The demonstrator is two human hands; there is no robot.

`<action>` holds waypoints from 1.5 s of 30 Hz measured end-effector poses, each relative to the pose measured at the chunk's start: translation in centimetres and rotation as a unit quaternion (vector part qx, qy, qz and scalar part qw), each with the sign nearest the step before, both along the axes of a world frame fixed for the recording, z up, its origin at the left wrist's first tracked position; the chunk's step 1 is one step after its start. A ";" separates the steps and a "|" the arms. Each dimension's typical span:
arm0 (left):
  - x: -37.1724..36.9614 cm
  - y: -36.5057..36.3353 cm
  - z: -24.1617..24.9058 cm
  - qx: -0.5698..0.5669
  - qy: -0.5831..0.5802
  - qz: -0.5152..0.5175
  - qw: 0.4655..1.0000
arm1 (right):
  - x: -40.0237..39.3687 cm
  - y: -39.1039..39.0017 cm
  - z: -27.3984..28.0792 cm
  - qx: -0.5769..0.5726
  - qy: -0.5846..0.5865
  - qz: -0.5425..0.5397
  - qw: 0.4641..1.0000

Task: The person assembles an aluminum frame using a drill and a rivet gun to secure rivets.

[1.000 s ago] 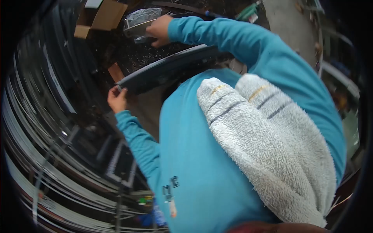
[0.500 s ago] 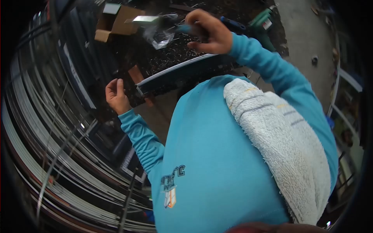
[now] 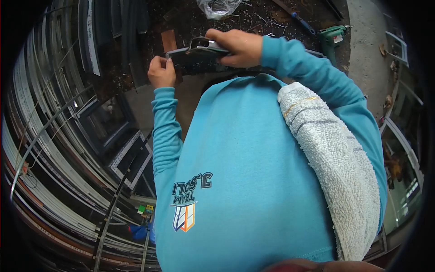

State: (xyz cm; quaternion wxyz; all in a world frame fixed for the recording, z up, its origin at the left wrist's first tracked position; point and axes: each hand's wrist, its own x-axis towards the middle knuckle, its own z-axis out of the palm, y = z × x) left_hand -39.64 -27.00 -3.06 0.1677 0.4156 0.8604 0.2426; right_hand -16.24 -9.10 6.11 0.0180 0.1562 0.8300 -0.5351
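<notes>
My left hand [image 3: 161, 72] is closed in a pinch on a small piece right at the left end of a dark metal profile [image 3: 181, 59]. My right hand [image 3: 240, 47] wraps round a dark hand tool with a shiny metal frame [image 3: 199, 44], held against the top of that profile; the palm hides much of the tool, and I cannot tell its exact kind. A reddish-brown block [image 3: 168, 41] lies just beyond my left fingertips.
On the dark, chip-strewn bench [image 3: 181, 18] lie a clear plastic bag [image 3: 218, 6], a blue-handled tool [image 3: 303, 23] and a green power drill [image 3: 334, 38]. Long metal profiles [image 3: 41, 158] fill the left side. A white towel [image 3: 333, 167] hangs over my right shoulder.
My left hand has moved right and up to the profile's end. My right hand has brought the tool down onto the profile. The view has shifted, and the cardboard box is out of sight.
</notes>
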 end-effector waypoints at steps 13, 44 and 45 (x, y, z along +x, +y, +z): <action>-1.3 0.3 -2.5 -0.009 -0.157 0.001 0.988 | -5.2 -7.9 -5.1 0.095 -0.135 -0.098 0.981; -1.4 1.3 -5.2 -0.013 -0.194 0.035 0.980 | -10.4 -10.0 -7.5 0.130 -0.236 -0.155 0.951; -1.5 1.5 -5.1 -0.018 -0.189 0.033 0.981 | -10.3 -9.9 -7.9 0.112 -0.221 -0.162 0.955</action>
